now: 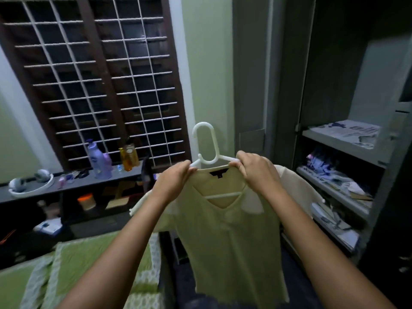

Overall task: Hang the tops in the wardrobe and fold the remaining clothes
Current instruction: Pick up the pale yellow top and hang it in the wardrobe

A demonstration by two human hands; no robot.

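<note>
Head view: left hand (176, 177) and right hand (256, 167) pinch the pale yellow V-neck top (229, 237) at its shoulders. White plastic hanger (208, 148) hooks up between the grips, top draping below.

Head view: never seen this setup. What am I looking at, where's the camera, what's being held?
There is no robot here. A person wears one wide-angle camera on the head, looking forward and down, so both arms reach in from the bottom edge. The left hand and right hand each pinch a shoulder of a pale yellow top that sits on a white plastic hanger, held up in the air. To the right is the open wardrobe with paper-lined, cluttered shelves. To the left is a barred window over a dark shelf carrying bottles. A green bedspread lies at lower left.
</note>
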